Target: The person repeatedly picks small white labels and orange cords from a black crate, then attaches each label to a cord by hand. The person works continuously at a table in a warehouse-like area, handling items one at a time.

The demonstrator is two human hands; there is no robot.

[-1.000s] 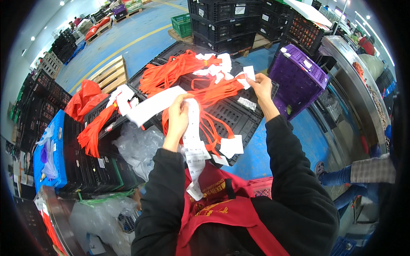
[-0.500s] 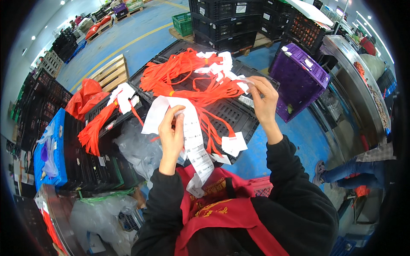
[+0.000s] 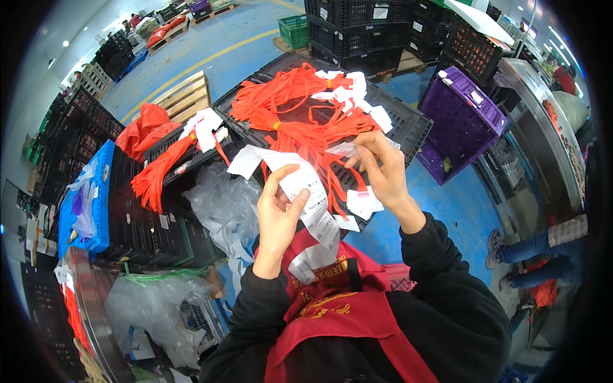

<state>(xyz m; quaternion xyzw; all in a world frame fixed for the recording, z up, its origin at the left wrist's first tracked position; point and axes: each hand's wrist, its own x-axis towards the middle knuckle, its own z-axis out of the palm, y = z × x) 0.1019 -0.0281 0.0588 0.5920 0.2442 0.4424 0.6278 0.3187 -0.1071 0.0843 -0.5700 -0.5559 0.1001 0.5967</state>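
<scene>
My left hand point(image 3: 278, 214) is closed on a long white strip of printed labels point(image 3: 321, 225), pinched between thumb and fingers. The strip's lower end curls down over my red apron point(image 3: 345, 314), and its upper end folds away to the left. To the right, my right hand point(image 3: 385, 171) pinches a small, pale, see-through piece point(image 3: 342, 149), which looks like a peeled label. Beneath both hands lie bundles of orange-red straps point(image 3: 268, 96) with white tags point(image 3: 350, 89) at their ends. A few loose white tags point(image 3: 364, 202) hang beside my right hand.
The straps rest on upturned black crates point(image 3: 408, 124). A smaller strap bundle point(image 3: 159, 172) lies at left, above crumpled clear plastic point(image 3: 223, 201). A purple crate point(image 3: 463, 121) stands right, near a metal-sided conveyor point(image 3: 543, 121). Another person's legs point(image 3: 543, 258) show at far right.
My right hand has come left and nearer, away from the white tags, with the pale piece in its fingers. My left hand keeps the label strip and has shifted slightly right.
</scene>
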